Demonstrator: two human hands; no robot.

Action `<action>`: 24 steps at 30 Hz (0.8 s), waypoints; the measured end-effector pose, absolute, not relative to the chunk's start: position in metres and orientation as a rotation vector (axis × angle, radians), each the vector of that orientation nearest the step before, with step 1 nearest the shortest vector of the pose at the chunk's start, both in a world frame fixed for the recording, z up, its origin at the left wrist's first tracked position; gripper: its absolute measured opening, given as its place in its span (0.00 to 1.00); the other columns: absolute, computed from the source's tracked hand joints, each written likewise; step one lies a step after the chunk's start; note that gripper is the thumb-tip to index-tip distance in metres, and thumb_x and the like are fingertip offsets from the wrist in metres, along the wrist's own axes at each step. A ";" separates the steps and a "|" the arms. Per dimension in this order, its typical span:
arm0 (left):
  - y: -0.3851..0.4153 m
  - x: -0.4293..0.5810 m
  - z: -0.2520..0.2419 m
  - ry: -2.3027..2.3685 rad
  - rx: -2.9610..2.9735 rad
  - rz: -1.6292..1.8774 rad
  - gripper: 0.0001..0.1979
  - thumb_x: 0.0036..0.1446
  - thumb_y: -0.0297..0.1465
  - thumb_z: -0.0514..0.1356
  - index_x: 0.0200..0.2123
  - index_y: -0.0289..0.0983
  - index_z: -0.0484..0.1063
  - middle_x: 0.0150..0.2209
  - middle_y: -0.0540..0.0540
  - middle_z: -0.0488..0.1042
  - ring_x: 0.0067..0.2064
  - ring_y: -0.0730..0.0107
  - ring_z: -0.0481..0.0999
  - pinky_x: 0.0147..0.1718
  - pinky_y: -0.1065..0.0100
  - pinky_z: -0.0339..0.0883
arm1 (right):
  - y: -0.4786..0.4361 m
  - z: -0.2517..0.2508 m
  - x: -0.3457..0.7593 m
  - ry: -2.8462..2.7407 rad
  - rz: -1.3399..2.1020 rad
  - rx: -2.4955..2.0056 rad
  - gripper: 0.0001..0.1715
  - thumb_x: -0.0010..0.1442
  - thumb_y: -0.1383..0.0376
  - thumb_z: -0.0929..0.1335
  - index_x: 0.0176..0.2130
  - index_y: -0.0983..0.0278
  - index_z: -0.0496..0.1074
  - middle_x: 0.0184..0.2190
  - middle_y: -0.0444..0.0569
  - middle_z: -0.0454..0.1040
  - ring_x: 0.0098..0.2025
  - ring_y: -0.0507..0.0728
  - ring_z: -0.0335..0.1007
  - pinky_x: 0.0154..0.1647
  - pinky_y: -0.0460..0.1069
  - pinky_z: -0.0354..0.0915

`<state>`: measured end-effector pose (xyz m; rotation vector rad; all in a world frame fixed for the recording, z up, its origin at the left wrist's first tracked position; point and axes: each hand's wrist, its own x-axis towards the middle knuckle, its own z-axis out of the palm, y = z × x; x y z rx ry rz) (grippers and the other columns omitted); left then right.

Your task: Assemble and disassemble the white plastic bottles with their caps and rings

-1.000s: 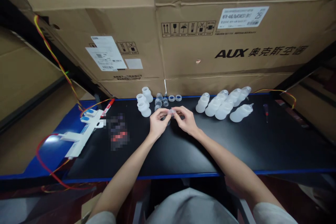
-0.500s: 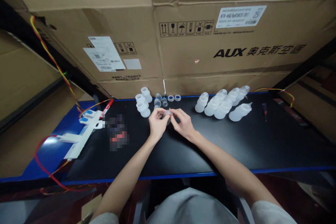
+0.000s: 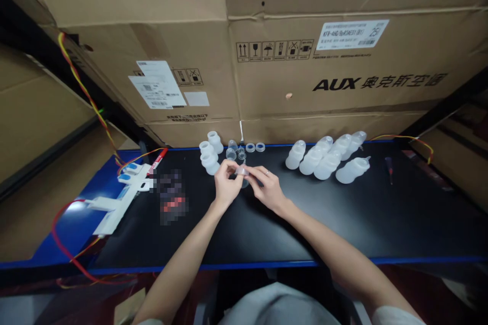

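Note:
My left hand [image 3: 227, 185] and my right hand [image 3: 269, 187] meet in the middle of the table. Both pinch a small translucent bottle top part [image 3: 241, 170] between thumbs and fingers, which partly cover it; its exact kind is hard to see. Below the fingertips shows another clear, rounded bit [image 3: 244, 182]. Just beyond the hands sit small clear dome-shaped parts [image 3: 231, 154] and two translucent rings [image 3: 250, 148]. To their left stand several open-necked, frosted plastic bottles [image 3: 209, 163].
At right are several frosted bottles with tops fitted [image 3: 327, 165], one [image 3: 351, 170] tilted apart. A screwdriver [image 3: 389, 170] lies farther right. Left are a white power strip [image 3: 124, 200], a red marker [image 3: 157, 161] and cables. A large cardboard box [image 3: 274, 76] walls the back.
The view has tipped slightly, so the whole scene sits lower. Both hands keep their pinch on the small part, with the fingers shifted a little around it.

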<state>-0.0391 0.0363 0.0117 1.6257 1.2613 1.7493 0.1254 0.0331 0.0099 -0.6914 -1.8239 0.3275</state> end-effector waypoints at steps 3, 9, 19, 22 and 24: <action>0.035 -0.042 0.015 1.262 1.886 1.733 0.07 0.64 0.31 0.66 0.44 0.39 0.74 0.42 0.45 0.78 0.45 0.63 0.82 0.46 0.62 0.79 | 0.044 0.008 0.132 -1.764 0.356 -0.681 0.20 0.76 0.68 0.69 0.62 0.55 0.78 0.52 0.52 0.83 0.51 0.57 0.82 0.56 0.53 0.80; 0.040 -0.058 0.011 1.855 2.130 1.986 0.25 0.53 0.27 0.68 0.55 0.38 0.72 0.58 0.34 0.71 0.66 0.41 0.69 0.70 0.35 0.54 | 0.065 -0.006 0.147 -1.744 0.312 -0.744 0.15 0.74 0.65 0.72 0.57 0.55 0.82 0.52 0.51 0.84 0.52 0.58 0.84 0.57 0.54 0.81; 0.060 -0.090 -0.005 2.127 1.764 1.933 0.32 0.47 0.25 0.67 0.54 0.38 0.59 0.57 0.33 0.61 0.60 0.48 0.66 0.54 0.50 0.71 | 0.073 -0.013 0.157 -1.883 0.097 -0.795 0.13 0.74 0.66 0.71 0.53 0.55 0.84 0.55 0.52 0.85 0.52 0.56 0.86 0.55 0.51 0.83; 0.056 -0.083 -0.001 1.992 1.923 2.051 0.32 0.48 0.24 0.68 0.55 0.38 0.61 0.56 0.35 0.65 0.59 0.49 0.70 0.55 0.49 0.71 | 0.072 -0.009 0.158 -1.880 0.021 -0.754 0.14 0.73 0.68 0.71 0.53 0.55 0.84 0.54 0.52 0.85 0.52 0.57 0.86 0.54 0.52 0.83; 0.050 -0.077 0.006 1.878 2.067 2.120 0.31 0.49 0.22 0.68 0.56 0.39 0.63 0.54 0.37 0.70 0.57 0.50 0.73 0.58 0.46 0.70 | 0.070 -0.006 0.157 -1.849 0.019 -0.706 0.15 0.73 0.69 0.71 0.55 0.57 0.83 0.53 0.53 0.85 0.52 0.57 0.86 0.54 0.52 0.83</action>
